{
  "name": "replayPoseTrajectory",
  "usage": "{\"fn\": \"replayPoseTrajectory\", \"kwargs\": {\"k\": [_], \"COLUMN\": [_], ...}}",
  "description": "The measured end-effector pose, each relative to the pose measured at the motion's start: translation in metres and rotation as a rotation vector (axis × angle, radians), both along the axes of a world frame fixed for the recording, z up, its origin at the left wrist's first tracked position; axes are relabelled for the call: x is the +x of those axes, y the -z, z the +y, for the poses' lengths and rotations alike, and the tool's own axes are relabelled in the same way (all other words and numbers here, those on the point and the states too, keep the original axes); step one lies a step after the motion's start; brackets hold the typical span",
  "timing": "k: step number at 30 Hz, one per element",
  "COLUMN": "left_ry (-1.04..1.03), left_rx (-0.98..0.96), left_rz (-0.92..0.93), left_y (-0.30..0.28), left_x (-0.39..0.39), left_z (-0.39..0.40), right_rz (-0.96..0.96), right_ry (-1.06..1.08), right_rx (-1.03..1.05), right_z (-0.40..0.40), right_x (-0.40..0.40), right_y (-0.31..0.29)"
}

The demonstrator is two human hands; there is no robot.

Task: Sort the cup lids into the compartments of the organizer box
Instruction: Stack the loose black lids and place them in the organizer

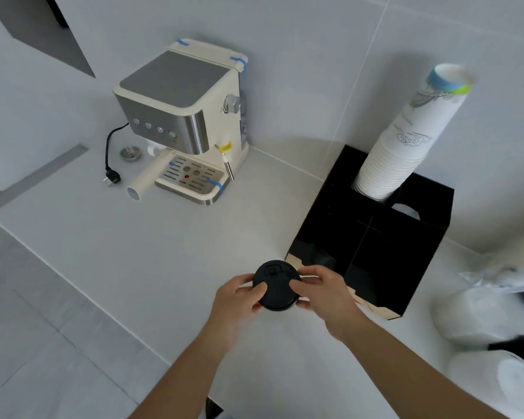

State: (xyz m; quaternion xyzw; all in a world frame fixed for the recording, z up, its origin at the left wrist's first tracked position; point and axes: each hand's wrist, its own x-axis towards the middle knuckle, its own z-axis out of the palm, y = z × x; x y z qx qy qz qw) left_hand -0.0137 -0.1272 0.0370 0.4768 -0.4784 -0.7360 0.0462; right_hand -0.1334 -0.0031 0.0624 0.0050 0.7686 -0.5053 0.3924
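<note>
From your head camera, both of your hands hold a stack of black cup lids (pixel 276 287) above the near part of the white surface (pixel 133 252). Your left hand (pixel 239 300) has its grip pinching the stack's left rim, thumb on top; your right hand (pixel 324 293) pinches the right rim likewise. Just right of the lids stands the glossy black organizer box (pixel 406 252), square-walled and divided, with a tall tilted stack of white paper cups (pixel 406 137) in a far compartment. A cream and steel coffee machine (pixel 188 128) sits toward the far edge. Blurred white plastic bags (pixel 481 316) lie at the right edge.
</note>
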Motion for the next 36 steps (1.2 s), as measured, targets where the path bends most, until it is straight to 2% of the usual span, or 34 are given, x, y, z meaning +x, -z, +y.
{"fn": "replayPoseTrajectory", "kwargs": {"k": [4, 9, 16, 25, 29, 36], "left_ry": [0.012, 0.050, 0.079, 0.172, 0.206, 0.178], "left_rx": [-0.037, -0.093, -0.155, -0.286, -0.223, 0.063], "left_rz": [0.047, 0.021, 0.029, -0.066, -0.138, -0.193], "left_y": [-0.015, -0.026, -0.031, -0.028, -0.037, -0.041], "left_x": [-0.022, -0.051, -0.082, -0.104, -0.116, -0.142], "left_z": [0.010, 0.022, 0.033, 0.032, 0.034, 0.030], "right_rz": [0.100, 0.184, 0.179, 0.232, 0.339, 0.396], "right_ry": [0.054, 0.084, 0.121, 0.080, -0.031, -0.236], "right_rx": [-0.011, -0.006, 0.026, 0.152, 0.269, 0.484], "right_z": [0.016, 0.028, 0.030, 0.017, 0.007, -0.013], "right_x": [-0.009, -0.030, -0.065, -0.095, -0.110, -0.131], "right_y": [-0.009, -0.017, -0.015, -0.005, -0.006, -0.012]}}
